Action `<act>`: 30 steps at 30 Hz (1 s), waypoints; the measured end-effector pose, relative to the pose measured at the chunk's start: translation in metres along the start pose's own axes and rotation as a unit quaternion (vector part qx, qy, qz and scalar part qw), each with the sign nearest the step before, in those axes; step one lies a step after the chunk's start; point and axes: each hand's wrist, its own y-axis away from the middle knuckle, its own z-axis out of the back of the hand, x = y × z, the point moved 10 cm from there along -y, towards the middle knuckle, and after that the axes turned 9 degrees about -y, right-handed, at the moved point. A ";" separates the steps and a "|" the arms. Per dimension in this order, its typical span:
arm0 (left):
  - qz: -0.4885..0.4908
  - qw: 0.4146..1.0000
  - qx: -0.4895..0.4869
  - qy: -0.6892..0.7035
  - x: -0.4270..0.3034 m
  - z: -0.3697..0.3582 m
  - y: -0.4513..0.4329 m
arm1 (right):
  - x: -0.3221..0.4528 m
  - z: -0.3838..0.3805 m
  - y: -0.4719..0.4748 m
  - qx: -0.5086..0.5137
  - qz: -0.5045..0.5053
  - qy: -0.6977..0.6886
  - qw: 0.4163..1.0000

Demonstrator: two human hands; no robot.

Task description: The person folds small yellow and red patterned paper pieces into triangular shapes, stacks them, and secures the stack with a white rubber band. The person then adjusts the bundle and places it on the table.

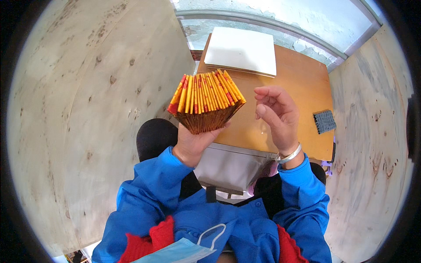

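Note:
My left hand (197, 141) holds a fanned stack of folded yellow paper pieces with red patterns (205, 95) from below. The stack spreads wider at the top, and its darker, narrow pleated side faces me. Most of my left fingers are hidden behind it. To the right of the stack, my right hand (276, 111) hovers above the wooden table (306, 88) with curled fingers and the thumb apart from them. Nothing shows between those fingers. A silver bracelet (291, 154) circles the right wrist.
A stack of white sheets or boards (241, 51) lies at the table's far side. Near the right edge sits a small dark grey textured piece (324, 121). Plywood panels rise on the left (98, 115) and right (368, 131). A light blue face mask (181, 251) hangs at my chest.

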 end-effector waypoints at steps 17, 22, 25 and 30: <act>0.068 0.995 -0.073 0.027 0.026 0.010 0.010 | -0.042 -0.015 -0.002 -0.001 -0.220 -0.092 0.971; 0.073 0.995 -0.074 0.005 0.029 0.014 0.010 | -0.036 -0.014 -0.002 0.008 -0.193 -0.086 0.977; 0.068 0.996 -0.060 -0.002 0.029 0.013 0.008 | -0.033 -0.015 -0.002 0.024 -0.184 -0.078 0.980; 0.061 0.997 -0.053 -0.007 0.029 0.009 0.008 | -0.029 -0.013 0.001 0.042 -0.188 -0.030 0.981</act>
